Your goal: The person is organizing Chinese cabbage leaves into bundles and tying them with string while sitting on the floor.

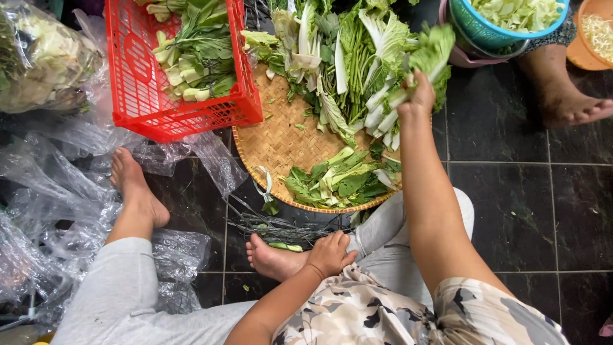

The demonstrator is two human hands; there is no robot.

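- Your right hand [418,96], at the upper middle of the frame, has its grip closed around a bunch of greens [408,83], held over the far edge of the woven tray [268,144].
- Your left hand [330,253] rests on your own foot [274,259] in the lower middle; its fingers curl loosely over the foot and hold no vegetable.
- The tray carries two lots: a big loose heap [338,70] of long-stemmed leaves at its upper side, and a smaller, tidier pile [341,182] near its lower rim, closest to you.
- The red crate [143,96] at upper left already holds a share of pale-stemmed greens; I judge that part handled.
- Judging by sizes, the heap is much larger than the near pile, so most of the sorting looks undone.
- Clear plastic bags [57,211] lie crumpled on the floor at the left, with a filled bag [45,57] in the upper left corner.
- Thin dark stems [274,227] lie on the tiles between tray and foot; they look like trimmings.
- At upper right another person's foot [571,102] sits beside a blue bowl [485,29] of cut pale leaves and an orange bowl [590,45].
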